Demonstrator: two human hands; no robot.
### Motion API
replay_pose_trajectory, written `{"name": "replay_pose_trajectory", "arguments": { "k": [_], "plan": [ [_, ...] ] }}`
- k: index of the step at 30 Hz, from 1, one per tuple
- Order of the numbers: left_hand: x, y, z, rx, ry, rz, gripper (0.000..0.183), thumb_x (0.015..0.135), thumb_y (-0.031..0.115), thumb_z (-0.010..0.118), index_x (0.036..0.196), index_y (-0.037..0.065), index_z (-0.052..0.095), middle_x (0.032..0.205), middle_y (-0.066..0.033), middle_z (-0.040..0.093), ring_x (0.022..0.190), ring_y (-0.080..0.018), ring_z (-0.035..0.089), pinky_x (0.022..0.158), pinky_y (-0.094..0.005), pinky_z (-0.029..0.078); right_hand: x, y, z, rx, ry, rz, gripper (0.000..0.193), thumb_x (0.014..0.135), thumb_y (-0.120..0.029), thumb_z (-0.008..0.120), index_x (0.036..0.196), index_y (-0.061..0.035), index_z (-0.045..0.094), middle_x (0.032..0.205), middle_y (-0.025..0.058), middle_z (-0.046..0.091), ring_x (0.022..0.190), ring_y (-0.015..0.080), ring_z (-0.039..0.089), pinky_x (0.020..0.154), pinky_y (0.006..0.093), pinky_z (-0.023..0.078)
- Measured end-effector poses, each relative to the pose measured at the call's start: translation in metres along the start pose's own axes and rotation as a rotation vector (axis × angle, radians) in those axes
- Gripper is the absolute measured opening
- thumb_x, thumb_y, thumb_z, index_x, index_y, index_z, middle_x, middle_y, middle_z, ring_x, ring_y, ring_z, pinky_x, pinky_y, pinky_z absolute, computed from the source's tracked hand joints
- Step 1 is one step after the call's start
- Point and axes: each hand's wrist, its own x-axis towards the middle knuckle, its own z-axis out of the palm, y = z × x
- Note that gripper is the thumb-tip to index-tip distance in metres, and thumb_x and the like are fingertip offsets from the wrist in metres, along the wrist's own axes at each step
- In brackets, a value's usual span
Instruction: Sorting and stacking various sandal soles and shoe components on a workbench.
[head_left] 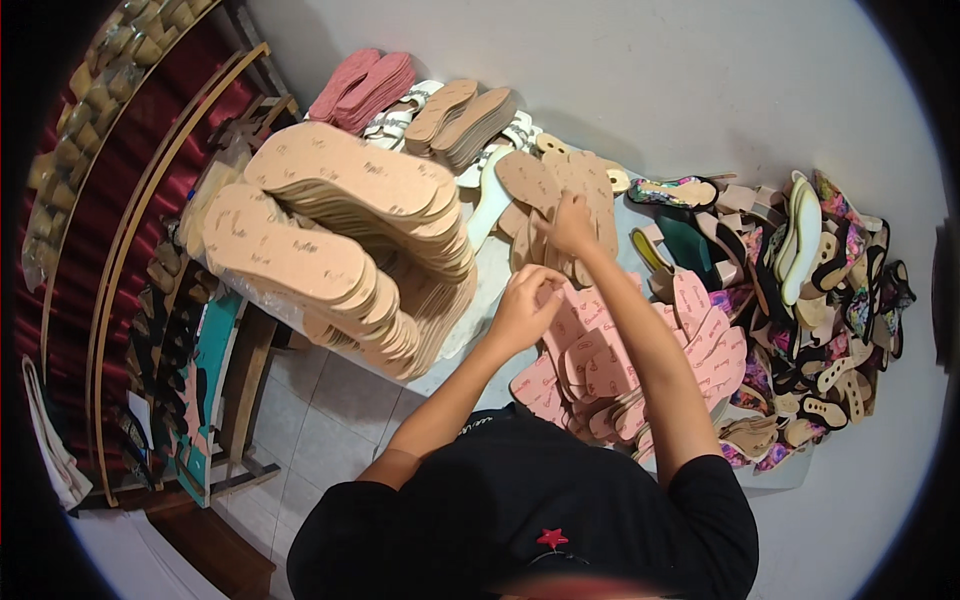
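My right hand (572, 228) rests over a fanned pile of tan insoles (528, 178), its index finger and thumb apart on the top pieces. Just below and to its left, my left hand (525, 308) has its fingers curled together beside the upper edge of the pink insoles (597, 362). What lies between those fingertips, if anything, is hidden. The pink insoles are spread in overlapping layers under my right forearm, which covers part of them.
Tall stacks of beige insoles (345, 170) stand on the table's left. Dark pink insoles (375, 85), brown insoles (475, 125) and white straps (390, 128) line the wall. A heap of finished sandals (800, 250) fills the right side. A shelf rack (150, 200) stands at far left.
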Motion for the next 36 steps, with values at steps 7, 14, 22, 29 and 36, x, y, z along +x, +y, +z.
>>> {"name": "replay_pose_trajectory", "arguments": {
  "k": [7, 14, 22, 29, 36],
  "plan": [
    [0.021, -0.082, 0.047, 0.105, 0.008, -0.321, 0.03, 0.077, 0.019, 0.059, 0.101, 0.001, 0.057, 0.1, -0.0157, 0.056, 0.092, -0.026, 0.053, 0.083, -0.0345, 0.042, 0.0, 0.056, 0.048, -0.161, 0.229, -0.07, 0.04, 0.07, -0.017, 0.066, 0.099, 0.002, 0.045, 0.095, 0.0199, 0.045, 0.094, 0.0344, 0.046, 0.075, 0.0411, 0.042],
    [0.047, -0.137, 0.062, -0.27, 0.227, -0.613, 0.041, 0.085, 0.017, 0.054, 0.119, -0.003, 0.042, 0.116, -0.0157, 0.051, 0.1, -0.0195, 0.051, 0.088, -0.0284, 0.04, -0.008, 0.024, 0.044, -0.304, 0.261, -0.087, 0.038, 0.067, -0.017, 0.063, 0.097, 0.0002, 0.046, 0.088, 0.0117, 0.047, 0.085, 0.0265, 0.049, 0.07, 0.0353, 0.044],
    [0.05, -0.147, 0.074, -0.182, 0.28, -0.473, 0.039, 0.084, 0.017, 0.054, 0.117, -0.001, 0.043, 0.114, -0.0127, 0.051, 0.101, -0.0172, 0.05, 0.087, -0.0278, 0.04, -0.001, 0.031, 0.05, -0.222, 0.358, 0.029, 0.034, 0.067, -0.008, 0.061, 0.096, 0.0035, 0.045, 0.09, 0.0143, 0.046, 0.086, 0.0288, 0.049, 0.07, 0.0356, 0.047],
    [0.06, -0.148, 0.074, -0.562, 0.214, -0.513, 0.031, 0.085, 0.018, 0.052, 0.113, 0.003, 0.053, 0.112, -0.007, 0.055, 0.103, -0.013, 0.049, 0.084, -0.0254, 0.039, -0.024, 0.058, 0.025, -0.019, 0.109, 0.266, 0.053, 0.065, -0.015, 0.069, 0.101, 0.0097, 0.039, 0.102, 0.0296, 0.04, 0.1, 0.0439, 0.041, 0.088, 0.0466, 0.035],
    [0.071, -0.144, 0.083, -0.557, 0.184, -0.572, 0.042, 0.085, 0.022, 0.052, 0.122, 0.003, 0.045, 0.121, -0.01, 0.049, 0.11, -0.0169, 0.047, 0.089, -0.0291, 0.037, -0.03, 0.074, 0.047, -0.012, -0.027, 0.352, 0.056, 0.068, -0.013, 0.067, 0.108, 0.0106, 0.036, 0.109, 0.0294, 0.036, 0.097, 0.0444, 0.044, 0.087, 0.0446, 0.038]
  ]
}}
